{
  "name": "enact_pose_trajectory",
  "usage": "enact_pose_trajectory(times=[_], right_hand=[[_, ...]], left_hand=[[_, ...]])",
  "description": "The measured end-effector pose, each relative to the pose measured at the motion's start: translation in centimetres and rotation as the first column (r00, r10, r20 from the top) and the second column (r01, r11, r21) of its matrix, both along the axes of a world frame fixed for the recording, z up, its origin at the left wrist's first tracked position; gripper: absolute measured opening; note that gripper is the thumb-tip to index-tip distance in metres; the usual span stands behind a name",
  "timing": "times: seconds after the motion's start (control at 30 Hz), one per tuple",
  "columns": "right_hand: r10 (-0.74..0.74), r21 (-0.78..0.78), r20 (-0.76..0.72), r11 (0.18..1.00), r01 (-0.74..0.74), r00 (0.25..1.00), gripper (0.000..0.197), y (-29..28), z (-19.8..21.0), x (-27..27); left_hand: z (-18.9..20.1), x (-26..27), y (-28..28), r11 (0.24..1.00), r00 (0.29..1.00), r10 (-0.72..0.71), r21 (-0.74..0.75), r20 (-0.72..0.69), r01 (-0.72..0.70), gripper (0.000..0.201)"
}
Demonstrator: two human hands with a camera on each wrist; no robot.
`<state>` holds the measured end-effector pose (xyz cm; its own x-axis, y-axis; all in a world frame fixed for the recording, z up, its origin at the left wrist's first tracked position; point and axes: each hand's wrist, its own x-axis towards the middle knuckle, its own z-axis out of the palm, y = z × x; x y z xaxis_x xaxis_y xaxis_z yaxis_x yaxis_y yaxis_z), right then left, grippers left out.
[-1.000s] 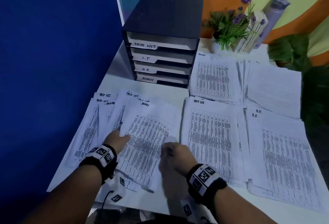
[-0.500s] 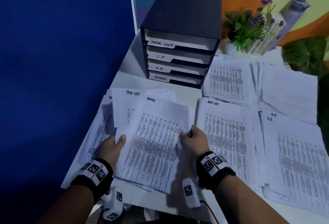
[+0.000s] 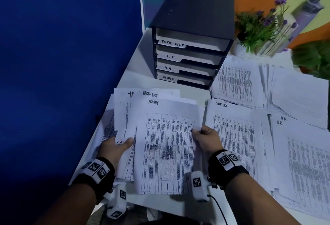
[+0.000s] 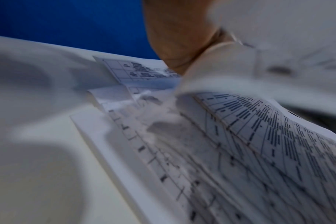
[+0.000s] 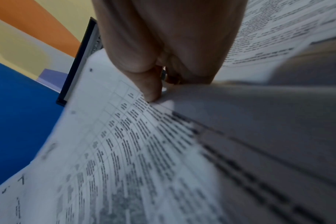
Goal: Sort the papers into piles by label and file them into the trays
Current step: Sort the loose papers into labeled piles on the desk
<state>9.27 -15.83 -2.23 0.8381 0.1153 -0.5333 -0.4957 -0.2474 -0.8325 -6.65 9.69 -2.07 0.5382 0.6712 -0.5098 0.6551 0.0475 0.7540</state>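
While both hands grip it, loose white printed-paper stack [image 3: 166, 153] sits between: left hand [image 3: 114, 147] pinching left edge, right hand [image 3: 208, 138] right edge.

ADMIN sheet [image 3: 166, 149] atop unsorted stack [image 3: 123, 115]; labelled trays [image 3: 187, 58] behind; sorted piles [image 3: 237, 135] right.

My head view is dim and bluish, with straight edges bowing near the frame's corners. Beside the tray unit [image 3: 192, 33], printed sheets stay legible. Both wrist views smear badly close up; soft shadows pool on the worktop [image 4: 38, 174].
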Motion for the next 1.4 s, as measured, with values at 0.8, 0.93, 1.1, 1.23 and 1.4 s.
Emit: enact_pose_trajectory(times=[0.8, 0.93, 1.1, 1.23, 1.4], right_hand=[[0.178, -0.421, 0.149, 0.901, -0.101, 0.973, 0.026, -0.3, -0.9, -1.3], [0.265, -0.506, 0.099, 0.843, -0.181, 0.959, 0.031, 0.2, -0.9, -1.9], [0.304, -0.543, 0.081, 0.812, -0.214, 0.949, 0.012, 0.4, -1.4, -1.9], [0.346, -0.571, 0.09, 0.786, -0.237, 0.934, 0.008, 0.6, -1.0, -1.7], [0.348, -0.544, 0.166, 0.813, -0.208, 0.923, 0.02, 0.6, -0.7, -1.7]], left_hand=[[-0.9, 2.4, -1.2, 0.751, 0.875, -0.367, 0.454, -0.316, 0.479, 0.038], [-1.2, 2.8, -0.7, 0.753, 0.848, -0.346, 0.419, -0.402, 0.507, 0.044], [-0.7, 3.1, -0.2, 0.735, 0.813, -0.359, 0.398, -0.458, 0.549, 0.049], [-0.2, 3.4, -0.1, 0.766, 0.843, -0.423, 0.366, -0.332, 0.528, 0.053], [0.5, 3.8, -0.6, 0.793, 0.838, -0.487, 0.279, -0.245, 0.542, 0.054]])
